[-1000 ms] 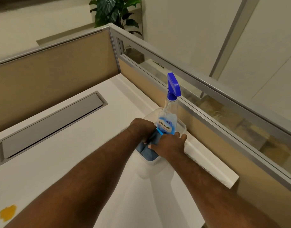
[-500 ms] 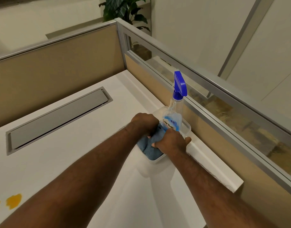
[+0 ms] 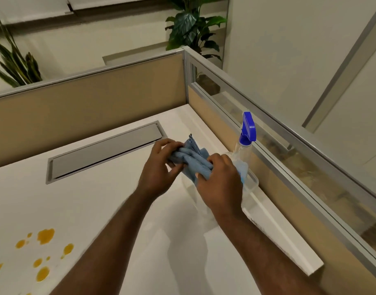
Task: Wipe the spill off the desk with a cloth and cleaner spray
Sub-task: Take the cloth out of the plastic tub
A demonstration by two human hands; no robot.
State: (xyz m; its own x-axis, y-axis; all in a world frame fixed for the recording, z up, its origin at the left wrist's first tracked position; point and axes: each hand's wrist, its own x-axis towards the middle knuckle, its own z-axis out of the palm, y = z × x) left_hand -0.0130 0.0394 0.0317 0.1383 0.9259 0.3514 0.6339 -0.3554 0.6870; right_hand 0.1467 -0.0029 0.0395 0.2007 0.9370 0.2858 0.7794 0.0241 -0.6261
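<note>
Both hands grip a crumpled light-blue microfibre cloth (image 3: pixel 191 159) above the white worktop (image 3: pixel 119 201); the left hand (image 3: pixel 161 167) pinches its left end, the right hand (image 3: pixel 220 182) is clenched on its right; a clear spray bottle with a blue trigger head (image 3: pixel 245 143) stands upright in a clear plastic tub (image 3: pixel 254 182) at the right edge; orange spill drops (image 3: pixel 44 236) dot the near-left corner.

Ribbed blue cloth (image 3: pixel 193 158), smooth white desk (image 3: pixel 97 209)
</note>
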